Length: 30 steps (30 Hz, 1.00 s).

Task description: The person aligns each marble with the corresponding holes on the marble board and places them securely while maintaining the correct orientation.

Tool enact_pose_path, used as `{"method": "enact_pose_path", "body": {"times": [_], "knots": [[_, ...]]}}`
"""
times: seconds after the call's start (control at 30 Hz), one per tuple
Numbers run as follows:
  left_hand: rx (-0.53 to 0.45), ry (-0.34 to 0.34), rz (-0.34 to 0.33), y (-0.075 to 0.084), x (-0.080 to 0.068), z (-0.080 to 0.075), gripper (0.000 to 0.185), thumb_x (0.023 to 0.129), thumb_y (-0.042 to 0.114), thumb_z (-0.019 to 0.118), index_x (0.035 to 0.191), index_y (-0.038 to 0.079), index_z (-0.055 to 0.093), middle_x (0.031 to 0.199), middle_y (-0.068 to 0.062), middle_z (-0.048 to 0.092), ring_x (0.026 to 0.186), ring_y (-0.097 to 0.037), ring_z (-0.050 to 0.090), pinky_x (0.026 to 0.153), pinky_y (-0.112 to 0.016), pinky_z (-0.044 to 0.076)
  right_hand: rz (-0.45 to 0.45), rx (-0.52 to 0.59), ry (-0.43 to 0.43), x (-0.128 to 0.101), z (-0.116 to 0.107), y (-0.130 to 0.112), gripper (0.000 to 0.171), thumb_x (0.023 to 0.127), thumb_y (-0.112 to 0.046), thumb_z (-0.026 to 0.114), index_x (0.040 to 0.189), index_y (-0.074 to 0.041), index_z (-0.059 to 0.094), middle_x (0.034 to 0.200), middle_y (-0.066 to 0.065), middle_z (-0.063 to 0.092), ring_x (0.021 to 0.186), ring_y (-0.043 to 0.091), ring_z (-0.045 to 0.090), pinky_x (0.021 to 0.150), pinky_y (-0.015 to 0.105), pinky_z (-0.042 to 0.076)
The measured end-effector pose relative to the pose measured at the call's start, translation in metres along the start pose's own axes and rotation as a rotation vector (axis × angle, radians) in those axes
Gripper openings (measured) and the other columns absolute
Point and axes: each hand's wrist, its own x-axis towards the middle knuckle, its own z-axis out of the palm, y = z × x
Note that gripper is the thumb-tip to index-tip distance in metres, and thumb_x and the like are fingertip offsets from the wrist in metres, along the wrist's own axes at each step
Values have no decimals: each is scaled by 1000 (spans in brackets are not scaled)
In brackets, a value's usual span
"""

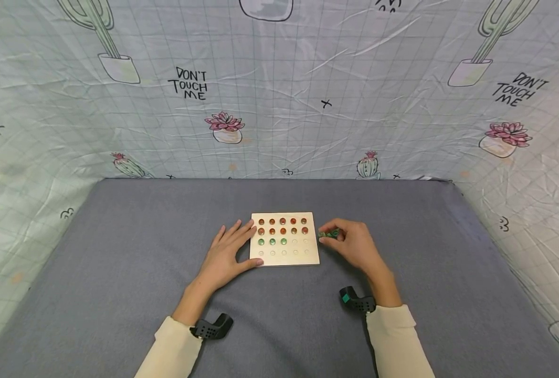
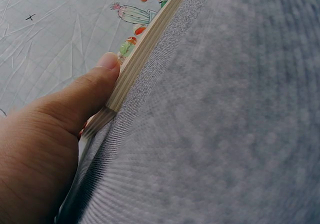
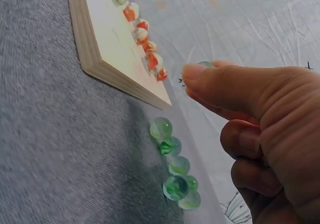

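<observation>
A pale wooden board (image 1: 307, 255) with rows of dimples lies on the grey cloth. Orange marbles (image 1: 283, 226) fill its two far rows, and three green marbles (image 1: 272, 241) sit in the third row. My left hand (image 1: 245, 244) rests flat against the board's left edge, with the thumb (image 2: 87, 91) on its near corner. My right hand (image 1: 326, 239) hovers just right of the board and pinches a green marble (image 3: 206, 64) between thumb and fingertip. Several loose green marbles (image 3: 174, 166) lie on the cloth beside the board's right edge (image 3: 90, 59), under that hand.
The grey cloth (image 1: 118, 273) covers the table top. A cactus-print sheet (image 1: 279, 105) walls in the back and both sides. Black wrist camera mounts (image 1: 357, 300) sit on both forearms.
</observation>
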Motion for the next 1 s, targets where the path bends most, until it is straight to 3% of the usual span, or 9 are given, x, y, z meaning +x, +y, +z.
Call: {"method": "enact_pose_path", "body": {"times": [0.23, 0.5, 1.0], "knots": [[-6, 1, 2, 0, 0, 0, 81, 81, 52, 70, 146, 14, 42, 152, -1, 34, 141, -28, 24, 116, -50, 6, -37, 52, 16, 2, 9, -3, 17, 81, -11, 78, 97, -14, 74, 56, -2, 45, 47, 11, 37, 43, 25, 31], [-5, 4, 3, 0, 0, 0, 81, 81, 52, 70, 147, 14, 42, 152, -1, 35, 141, -27, 24, 116, -49, 6, -51, 189, 19, 6, 24, -9, 17, 81, -13, 78, 98, -15, 73, 55, -1, 47, 45, 10, 35, 40, 23, 29], [16, 4, 1, 0, 0, 0, 82, 80, 53, 70, 147, 14, 42, 152, -1, 34, 141, -28, 24, 116, -50, 7, -122, 267, 51, 6, 50, -11, 17, 81, -15, 78, 98, -16, 75, 62, -3, 49, 47, 10, 39, 41, 24, 33]]}}
